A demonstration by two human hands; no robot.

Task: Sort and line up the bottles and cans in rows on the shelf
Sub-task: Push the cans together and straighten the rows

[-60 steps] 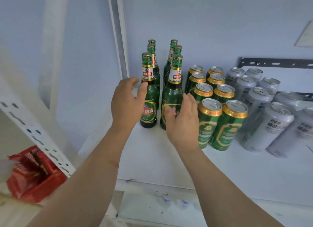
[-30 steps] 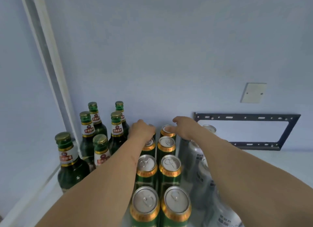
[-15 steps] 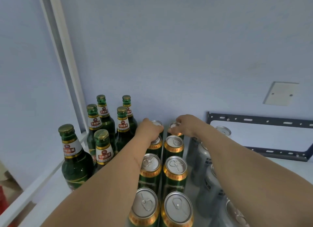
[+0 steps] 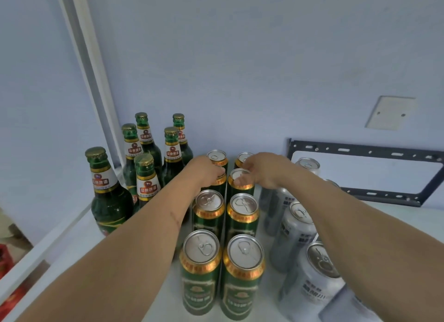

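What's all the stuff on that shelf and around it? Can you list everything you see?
Green glass beer bottles: six, gold caps, shelf's left.
Green-and-gold drink cans: eight, two columns, centre.
Silver drink cans: at least five, right; some hidden.
White shelf: one, under everything.
Black metal bracket: one, against wall, right.
Pale wall plate: one, upper right.
Red packaging: lower left, below shelf.
Left hand: on third-row left can.
Right hand: on third-row right can.

Pale blue wall (image 4: 240,69) bearing a black bracket (image 4: 365,151).
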